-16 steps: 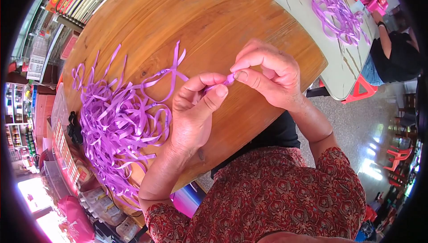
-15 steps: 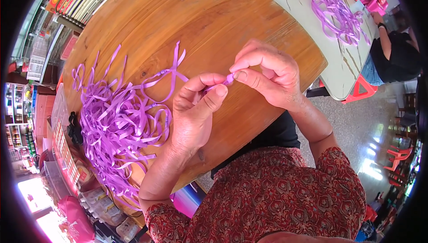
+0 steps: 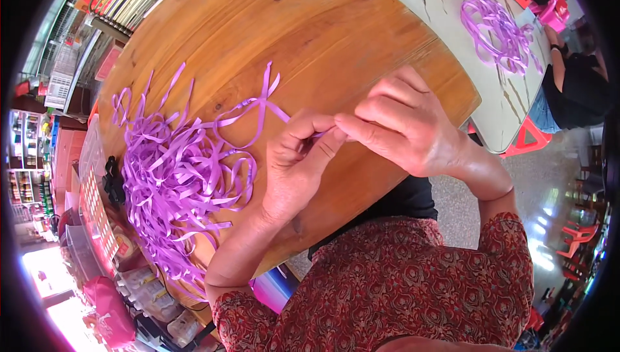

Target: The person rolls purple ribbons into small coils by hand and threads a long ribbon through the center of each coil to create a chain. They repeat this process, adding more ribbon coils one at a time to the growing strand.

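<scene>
My left hand (image 3: 297, 158) is closed in a pinch above the wooden table, with a purple ribbon (image 3: 276, 112) held between thumb and forefinger. The ribbon's visible stretch runs from behind this hand towards the loops at its left. Fingertips of my right hand (image 3: 407, 123) meet the left ones at the pinch, its other fingers curled in. Both hands nearly cover the bit of ribbon between them, so its exact shape there is hidden. A large tangled pile of purple ribbons (image 3: 174, 184) lies to the left of my left hand.
The round wooden table (image 3: 323, 35) spreads under my hands. A white marbled table (image 3: 445, 3) adjoins it at the right, bearing more purple ribbons (image 3: 497, 35). Beyond sits another person in black (image 3: 578, 87) near a red stool (image 3: 526, 135). Shelves and boxes line the left.
My right fingers have moved in against the left fingertips, and the right hand has turned with its back more upward. The purple bit that showed between them is now mostly covered. The view has shifted slightly.
</scene>
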Tool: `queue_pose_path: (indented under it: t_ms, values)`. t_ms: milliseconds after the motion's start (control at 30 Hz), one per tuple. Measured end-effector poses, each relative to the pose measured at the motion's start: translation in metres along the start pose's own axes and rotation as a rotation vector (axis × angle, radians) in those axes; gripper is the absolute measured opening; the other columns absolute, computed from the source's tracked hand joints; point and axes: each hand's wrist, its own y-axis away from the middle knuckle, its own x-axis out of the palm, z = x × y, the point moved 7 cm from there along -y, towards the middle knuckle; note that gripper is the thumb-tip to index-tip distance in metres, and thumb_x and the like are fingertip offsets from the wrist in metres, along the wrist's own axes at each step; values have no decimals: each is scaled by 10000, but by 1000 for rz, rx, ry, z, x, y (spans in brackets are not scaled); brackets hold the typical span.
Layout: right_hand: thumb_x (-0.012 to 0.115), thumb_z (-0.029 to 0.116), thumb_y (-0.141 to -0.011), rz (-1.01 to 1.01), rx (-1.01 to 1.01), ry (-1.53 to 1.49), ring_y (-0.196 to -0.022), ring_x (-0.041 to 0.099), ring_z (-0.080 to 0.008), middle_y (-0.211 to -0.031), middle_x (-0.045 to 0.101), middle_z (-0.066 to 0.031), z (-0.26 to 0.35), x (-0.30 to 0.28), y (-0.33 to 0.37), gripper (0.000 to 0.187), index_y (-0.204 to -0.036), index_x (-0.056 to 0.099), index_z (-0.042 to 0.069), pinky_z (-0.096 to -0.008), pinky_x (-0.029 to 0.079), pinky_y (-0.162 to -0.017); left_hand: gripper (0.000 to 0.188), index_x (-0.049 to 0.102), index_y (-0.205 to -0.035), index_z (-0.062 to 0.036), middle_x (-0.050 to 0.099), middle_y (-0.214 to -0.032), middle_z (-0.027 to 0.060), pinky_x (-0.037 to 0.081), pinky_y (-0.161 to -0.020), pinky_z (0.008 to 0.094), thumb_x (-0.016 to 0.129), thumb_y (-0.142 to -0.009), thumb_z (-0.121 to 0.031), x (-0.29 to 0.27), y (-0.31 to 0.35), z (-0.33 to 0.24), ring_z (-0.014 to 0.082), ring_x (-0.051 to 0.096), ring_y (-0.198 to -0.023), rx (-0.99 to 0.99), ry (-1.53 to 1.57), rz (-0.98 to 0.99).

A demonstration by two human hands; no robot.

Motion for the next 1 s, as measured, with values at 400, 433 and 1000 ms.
queue_pose_path:
  t_ms: [400,433,1000]
  values:
    - [689,106,-594,-14,15,45,-712,502,-187,-745,521,-22,-8,-7,26,194,-769,625,52,-341,382,-642,51,656,-814,-30,488,-663,-20,314,-496,189,678,-777,-2,3,6,-5,33,405,-563,30,-352,0]
    - [701,100,-585,-34,21,42,-711,501,-188,-744,523,-26,-8,-10,27,205,-770,628,55,-347,377,-638,51,656,-814,-30,488,-663,-20,314,-496,189,678,-777,-2,3,6,-6,33,405,-563,28,-354,-6]
    - [628,65,-801,-136,557,195,-1002,547,-295,-1074,577,-119,-128,-21,76,342,-1140,583,64,-371,434,-867,216,640,-904,-37,609,-873,120,465,-721,387,698,-710,-112,-103,-35,-23,313,576,-842,213,-1394,-67]
